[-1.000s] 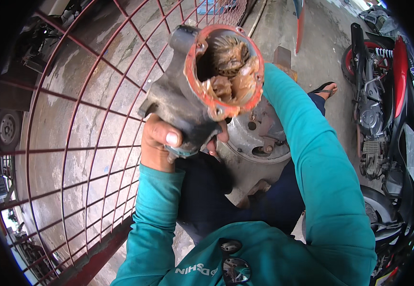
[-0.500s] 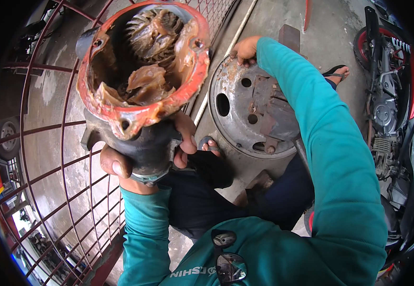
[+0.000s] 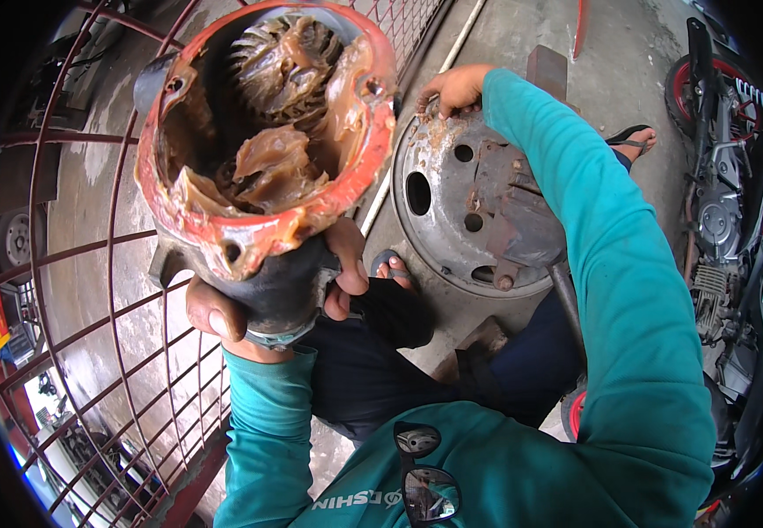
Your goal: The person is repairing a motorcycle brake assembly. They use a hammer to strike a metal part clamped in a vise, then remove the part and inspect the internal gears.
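My left hand [image 3: 216, 310] is closed round the narrow dark lower part of a gear housing [image 3: 267, 290], holding it up close at the upper left. The housing's wide mouth has a red-painted flange with bolt holes and faces up. Thick brown grease [image 3: 280, 163] fills much of the inside and covers a toothed gear [image 3: 284, 70]. Out to the upper right, my right hand [image 3: 456, 91] reaches down to the rusty edge of a grey steel wheel [image 3: 421, 233]. Its bent fingers are apart, with the fingertips at the rim; nothing shows held in them.
A dark metal block with a bolted bracket [image 3: 526, 224] rests on the wheel. Red wire-mesh fencing [image 3: 117, 264] runs along my left. A partly stripped motorbike [image 3: 720, 202] stands at the right. Sunglasses [image 3: 425, 484] hang from my shirt. A sandalled foot [image 3: 636, 139] is beyond my right arm.
The view has shifted slightly, so the wheel and motorbike sit a little further right. My left hand keeps the housing up; my right-hand fingers have spread a little at the wheel's edge.
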The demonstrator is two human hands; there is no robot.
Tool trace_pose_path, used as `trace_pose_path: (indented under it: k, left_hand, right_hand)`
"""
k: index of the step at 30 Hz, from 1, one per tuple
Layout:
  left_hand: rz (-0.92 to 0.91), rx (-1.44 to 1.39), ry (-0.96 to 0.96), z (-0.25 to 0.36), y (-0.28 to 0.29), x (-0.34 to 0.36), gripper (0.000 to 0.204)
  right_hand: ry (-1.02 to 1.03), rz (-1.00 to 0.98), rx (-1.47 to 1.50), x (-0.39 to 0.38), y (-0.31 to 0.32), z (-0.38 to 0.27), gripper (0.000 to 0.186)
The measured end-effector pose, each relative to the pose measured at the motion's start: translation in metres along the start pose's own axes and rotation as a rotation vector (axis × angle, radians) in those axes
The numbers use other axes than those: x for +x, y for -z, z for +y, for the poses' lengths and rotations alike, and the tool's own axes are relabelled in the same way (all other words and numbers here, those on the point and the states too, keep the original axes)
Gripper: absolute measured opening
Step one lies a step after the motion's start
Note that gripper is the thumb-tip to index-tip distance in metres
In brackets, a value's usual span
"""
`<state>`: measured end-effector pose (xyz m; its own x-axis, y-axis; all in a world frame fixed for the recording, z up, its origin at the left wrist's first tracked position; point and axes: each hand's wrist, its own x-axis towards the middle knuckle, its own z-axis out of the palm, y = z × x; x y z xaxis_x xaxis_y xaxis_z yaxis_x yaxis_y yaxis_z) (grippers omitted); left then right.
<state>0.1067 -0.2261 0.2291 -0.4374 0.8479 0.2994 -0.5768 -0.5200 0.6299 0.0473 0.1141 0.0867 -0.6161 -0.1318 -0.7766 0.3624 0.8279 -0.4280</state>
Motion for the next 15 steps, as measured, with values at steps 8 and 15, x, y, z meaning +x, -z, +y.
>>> trace_pose_path:
  k: [8, 15]
  left_hand:
    - [0.095, -0.005, 0.015, 0.000, -0.003, -0.006, 0.112]
    - [0.217, -0.010, 0.034, 0.000, -0.009, -0.012, 0.110]
  right_hand:
    - [0.046, 0.090, -0.420, 0.010, -0.012, -0.007, 0.066]
    - [0.026, 0.018, -0.409, 0.015, -0.013, 0.000, 0.074]
